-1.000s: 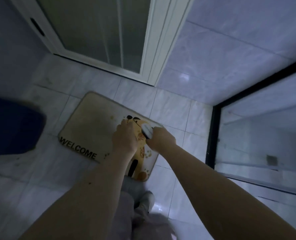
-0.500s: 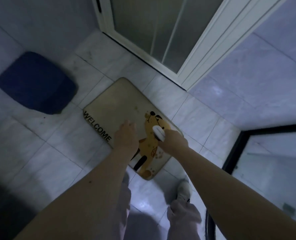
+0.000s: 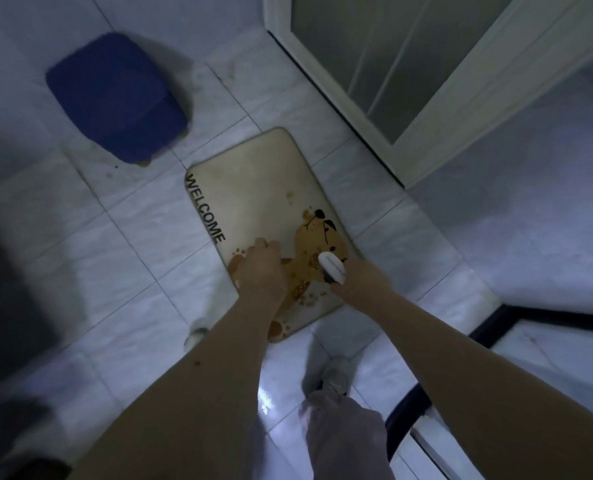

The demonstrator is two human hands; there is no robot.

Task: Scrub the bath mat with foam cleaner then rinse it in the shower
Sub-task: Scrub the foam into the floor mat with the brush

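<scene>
The bath mat [image 3: 253, 188] lies flat on the tiled floor [image 3: 132, 244], near the door frame [image 3: 426, 140]. The left hand [image 3: 262, 271] presses it down, fingers loosely together. The right hand [image 3: 360, 282] grips a white scrub brush [image 3: 331, 266] against the dog print.

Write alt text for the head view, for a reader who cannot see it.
A person bends over a beige rectangular bath mat printed with WELCOME and a cartoon dog, left hand resting on it, right hand gripping a small white scrub brush against the dog print. A dark blue square stool stands on the pale tiled floor beyond.
</scene>
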